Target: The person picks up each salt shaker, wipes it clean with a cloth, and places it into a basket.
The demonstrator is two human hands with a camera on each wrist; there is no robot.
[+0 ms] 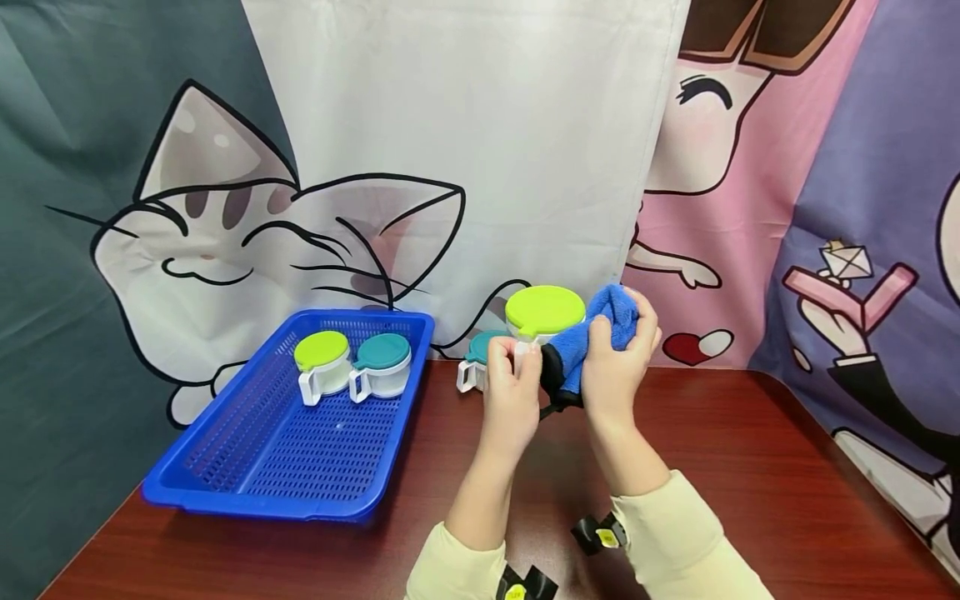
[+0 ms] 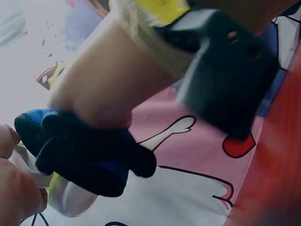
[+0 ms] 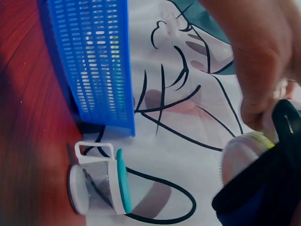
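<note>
A seasoning jar with a lime-green lid [image 1: 543, 308] is lifted off the table, and my left hand [image 1: 510, 400] grips it by its white handle. In my right hand [image 1: 615, 367] is a bunched blue cloth [image 1: 573, 354] with black edging, held against the jar's right side. The cloth covers part of the jar, though its clear body [image 3: 242, 157] shows in the right wrist view. Behind my left hand stands a teal-lidded jar [image 3: 101, 186] on the table, partly hidden in the head view. The left wrist view is dark and blurred around the cloth.
A blue perforated basket [image 1: 300, 508] stands to the left, with a green-lidded jar [image 1: 322, 350] and another teal-lidded jar [image 1: 382, 354] at its far end. The reddish-brown table [image 1: 750, 492] meets a cartoon-printed curtain [image 1: 480, 100] at the back.
</note>
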